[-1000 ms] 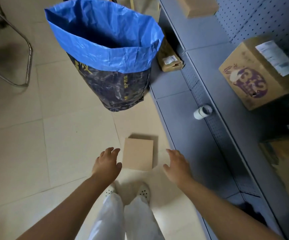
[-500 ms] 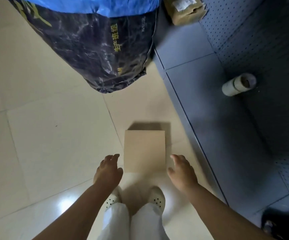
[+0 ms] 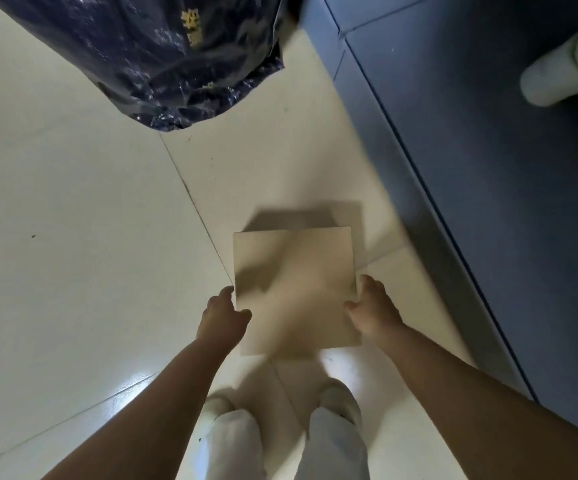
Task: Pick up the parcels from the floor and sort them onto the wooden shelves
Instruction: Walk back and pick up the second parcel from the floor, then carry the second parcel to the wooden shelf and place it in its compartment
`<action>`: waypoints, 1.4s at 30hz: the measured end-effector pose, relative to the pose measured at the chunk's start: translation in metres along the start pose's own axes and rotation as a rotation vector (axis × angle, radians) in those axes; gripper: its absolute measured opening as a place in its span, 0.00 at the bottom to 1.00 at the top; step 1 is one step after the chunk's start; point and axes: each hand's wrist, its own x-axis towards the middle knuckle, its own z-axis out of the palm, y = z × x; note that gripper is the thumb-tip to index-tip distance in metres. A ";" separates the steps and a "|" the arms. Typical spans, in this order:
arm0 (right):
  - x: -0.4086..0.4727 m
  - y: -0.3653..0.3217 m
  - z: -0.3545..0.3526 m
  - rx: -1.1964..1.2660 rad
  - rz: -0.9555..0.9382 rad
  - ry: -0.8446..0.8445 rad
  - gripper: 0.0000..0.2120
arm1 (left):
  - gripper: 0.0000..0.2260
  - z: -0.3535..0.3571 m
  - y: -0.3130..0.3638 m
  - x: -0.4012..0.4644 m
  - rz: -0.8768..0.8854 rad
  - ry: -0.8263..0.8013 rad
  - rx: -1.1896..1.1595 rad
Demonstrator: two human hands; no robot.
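A flat square tan parcel lies on the pale tiled floor just ahead of my feet. My left hand touches its left edge near the front corner, thumb over the top. On the opposite side, my right hand presses against the right edge with its fingers curled around it. Both hands grip the parcel from the sides; it casts a shadow behind it, so whether it has left the floor I cannot tell.
A dark blue plastic sack stands on the floor at the top left. The low blue-grey shelf runs along the right, with a white roll lying on it. My white shoes are below the parcel.
I have bent lower, so the view has closed in on the floor. Both hands have moved forward from beside the parcel's front edge and closed on its two sides.
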 end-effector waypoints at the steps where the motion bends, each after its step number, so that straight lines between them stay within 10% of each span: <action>1: 0.009 0.000 0.002 0.027 0.004 -0.005 0.18 | 0.30 0.002 0.000 0.007 0.003 0.000 -0.031; 11: 0.029 -0.011 0.012 0.646 0.185 -0.161 0.26 | 0.21 0.001 0.000 0.022 -0.082 -0.176 -0.513; 20: -0.040 -0.031 -0.040 0.580 0.172 -0.157 0.37 | 0.20 -0.048 0.020 -0.044 -0.042 -0.154 -0.586; 42: -0.421 -0.104 -0.278 0.833 -0.079 0.076 0.15 | 0.19 -0.287 0.139 -0.400 0.206 -0.007 -0.487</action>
